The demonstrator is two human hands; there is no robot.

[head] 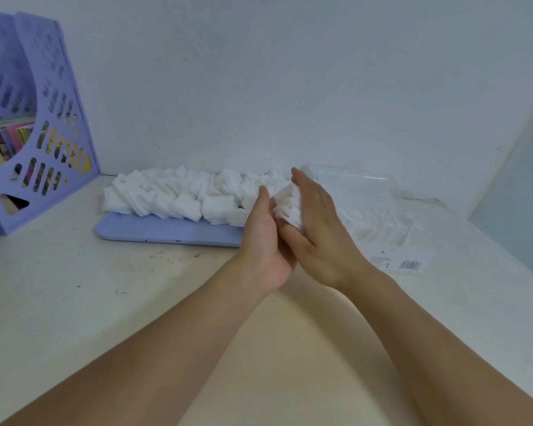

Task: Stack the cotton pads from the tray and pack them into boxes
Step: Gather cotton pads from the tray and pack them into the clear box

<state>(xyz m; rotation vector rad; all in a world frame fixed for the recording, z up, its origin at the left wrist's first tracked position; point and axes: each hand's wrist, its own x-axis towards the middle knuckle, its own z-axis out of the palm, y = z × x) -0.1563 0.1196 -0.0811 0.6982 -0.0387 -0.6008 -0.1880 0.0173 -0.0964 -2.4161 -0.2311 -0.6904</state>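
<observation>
Inspection runs left to right. File rack (34, 124), purple and perforated, stands at the far left of the counter (74, 302) with books behind it; it plays no part in the work.

Next, tray (166, 230), pale blue, lies flat against the wall. Loose cotton pads (179, 195) cover its rear portion in overlapping, leaning rows; the front strip of the tray is bare.

At the tray's right end, my left hand (266, 238) stands edge-up, palm facing right, fingers half curled. My right hand (317, 229) faces it, fingers extended over the top. Between the two palms I hold a small stack (290, 206) of pads, pressed from both sides, clear of the tray surface. Both hands are closed on that stack only.

Further right, a clear box (379, 219) lies on the counter, with rows of pads already inside and a barcode label at its near corner. Its transparent lid appears raised behind; I cannot confirm the hinge.

Handling assessment: pads are very light, soft and compressible, and a stack will likely fan or shed if gripped at one corner. I judge the sound hold to be on the two broad faces, with even, gentle pressure, edges squared before lowering into the box.
</observation>
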